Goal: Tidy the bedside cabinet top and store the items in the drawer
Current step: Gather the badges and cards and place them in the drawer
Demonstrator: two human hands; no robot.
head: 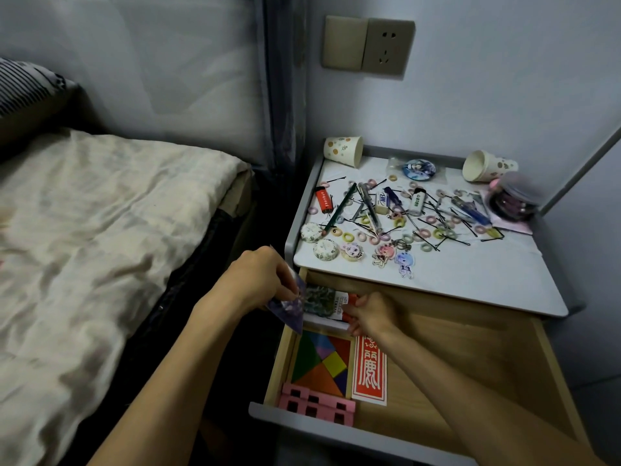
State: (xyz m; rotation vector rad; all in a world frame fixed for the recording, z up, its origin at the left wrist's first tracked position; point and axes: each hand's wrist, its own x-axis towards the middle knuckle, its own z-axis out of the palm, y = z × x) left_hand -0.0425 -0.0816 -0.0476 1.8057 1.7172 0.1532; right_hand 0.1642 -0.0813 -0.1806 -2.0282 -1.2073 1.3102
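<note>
Fingers of the left hand were pinched on a purple card, holding it tilted over the back-left corner of the open drawer. The right hand had its fingers curled round the red-tipped end of a patterned packet in that same corner — the two hands close together, the card's edge overlapping the packet. Nearer the drawer front lay a coloured tangram, with a red paper strip just beside it and a pink block against the front panel. The cabinet top above was crowded (hair rings and hairpins scattered all over). On it lay a red lighter, a green pencil, a white lighter, a round badge and cartoon charms along the front — plus a spotted paper cup and a second cup on their sides at the back. A bed stood to the left.
</note>
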